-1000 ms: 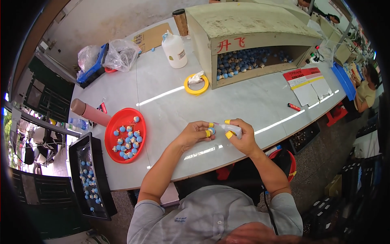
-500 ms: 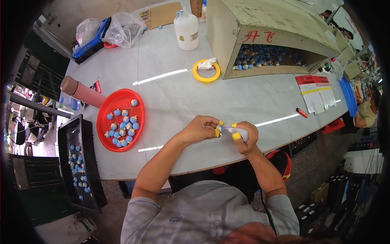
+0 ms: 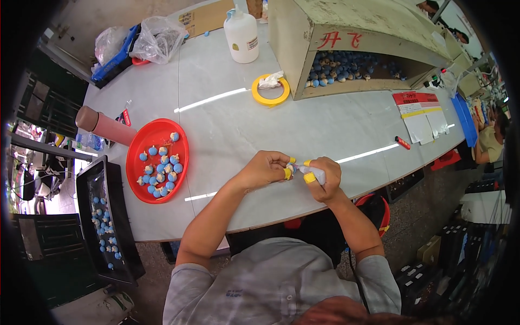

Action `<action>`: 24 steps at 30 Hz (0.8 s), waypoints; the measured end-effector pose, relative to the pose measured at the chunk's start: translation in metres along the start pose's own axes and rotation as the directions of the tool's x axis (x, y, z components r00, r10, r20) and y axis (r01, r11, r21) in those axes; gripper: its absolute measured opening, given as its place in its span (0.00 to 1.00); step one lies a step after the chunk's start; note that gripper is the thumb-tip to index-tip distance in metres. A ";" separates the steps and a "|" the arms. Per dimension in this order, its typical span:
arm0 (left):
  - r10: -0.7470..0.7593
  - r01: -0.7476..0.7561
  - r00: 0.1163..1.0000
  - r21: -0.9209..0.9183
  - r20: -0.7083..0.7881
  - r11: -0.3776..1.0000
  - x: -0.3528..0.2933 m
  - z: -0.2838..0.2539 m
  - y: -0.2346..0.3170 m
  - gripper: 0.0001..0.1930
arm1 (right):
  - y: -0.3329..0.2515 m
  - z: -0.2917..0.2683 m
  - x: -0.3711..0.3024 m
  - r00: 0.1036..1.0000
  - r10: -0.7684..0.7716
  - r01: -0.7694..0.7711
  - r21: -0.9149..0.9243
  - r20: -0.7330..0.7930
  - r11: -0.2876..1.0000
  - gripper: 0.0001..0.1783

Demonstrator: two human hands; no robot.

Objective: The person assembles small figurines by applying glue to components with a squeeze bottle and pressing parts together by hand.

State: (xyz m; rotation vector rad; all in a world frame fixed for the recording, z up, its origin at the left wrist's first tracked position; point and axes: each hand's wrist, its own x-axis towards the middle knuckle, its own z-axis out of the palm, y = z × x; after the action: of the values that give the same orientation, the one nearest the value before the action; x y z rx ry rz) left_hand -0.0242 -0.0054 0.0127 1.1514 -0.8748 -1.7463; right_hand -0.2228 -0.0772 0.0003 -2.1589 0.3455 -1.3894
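Observation:
Yellow covers wrap fingertips on both hands. My left hand (image 3: 266, 169) pinches a small blue and cream figure (image 3: 293, 169) between thumb and finger, just above the grey table (image 3: 238, 124). Closed round a small whitish squeeze bottle (image 3: 314, 174) is my right hand (image 3: 326, 179). The bottle's narrow tip points left and meets the figure, or comes very close to it. My fingers cover most of the figure. To the left, a red round tray (image 3: 185, 157) holds several blue and cream pieces (image 3: 161, 177) of similar look.
A black tray (image 3: 127, 238) with more such pieces stands at the left edge, near a pink flask (image 3: 105, 125). Behind are yellow tape (image 3: 255, 95), a white bottle (image 3: 241, 40) and a beige cabinet (image 3: 290, 59) full of blue pieces. Papers (image 3: 420, 122) and a red marker (image 3: 402, 142) lie right.
The view has shifted slightly. Both hands stay together in the same place, still holding the figure and the squeeze bottle; the bottle lies a little closer to the figure.

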 end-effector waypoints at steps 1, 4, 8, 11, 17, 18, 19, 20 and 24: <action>-0.001 0.001 1.000 0.002 -0.013 1.000 0.000 0.000 0.000 0.19 | -0.001 0.000 0.001 1.000 -0.004 0.004 -0.012 0.001 1.000 0.10; 0.000 -0.001 1.000 -0.004 -0.032 1.000 0.000 -0.001 -0.001 0.19 | -0.002 -0.001 0.002 1.000 -0.016 0.017 -0.054 0.011 0.998 0.10; -0.016 0.015 0.998 -0.021 -0.055 1.000 0.000 -0.001 -0.001 0.19 | -0.004 -0.001 0.001 1.000 -0.015 0.015 -0.079 0.008 0.997 0.10; -0.030 0.029 0.996 -0.017 -0.083 0.999 -0.002 0.002 0.005 0.18 | -0.004 -0.002 0.000 1.000 -0.020 0.020 -0.115 0.008 0.993 0.10; -0.020 0.021 0.994 0.009 -0.107 1.000 -0.002 0.004 0.005 0.19 | -0.005 -0.001 0.002 0.997 -0.072 0.072 -0.100 -0.006 0.992 0.10; -0.023 0.024 0.994 0.011 -0.104 1.000 -0.001 0.004 0.005 0.19 | -0.005 -0.001 0.002 0.998 -0.061 0.059 -0.110 -0.010 0.992 0.10; -0.025 0.025 0.994 0.002 -0.106 1.000 -0.001 0.003 0.004 0.19 | -0.006 -0.001 0.002 0.999 -0.048 0.046 -0.121 -0.014 0.992 0.10; -0.027 0.026 0.994 -0.008 -0.108 1.000 0.000 0.003 0.003 0.19 | -0.006 -0.001 0.003 0.999 -0.045 0.042 -0.124 -0.018 0.991 0.10; -0.013 0.013 0.994 0.004 -0.110 1.000 -0.001 0.002 0.002 0.20 | -0.007 0.001 0.005 0.998 -0.059 0.059 -0.106 -0.001 0.993 0.10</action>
State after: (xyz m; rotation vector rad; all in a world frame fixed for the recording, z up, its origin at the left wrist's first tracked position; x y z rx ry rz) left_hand -0.0256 -0.0051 0.0150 1.2468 -0.8070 -1.6750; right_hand -0.2204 -0.0741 0.0081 -2.2691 0.3673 -1.4372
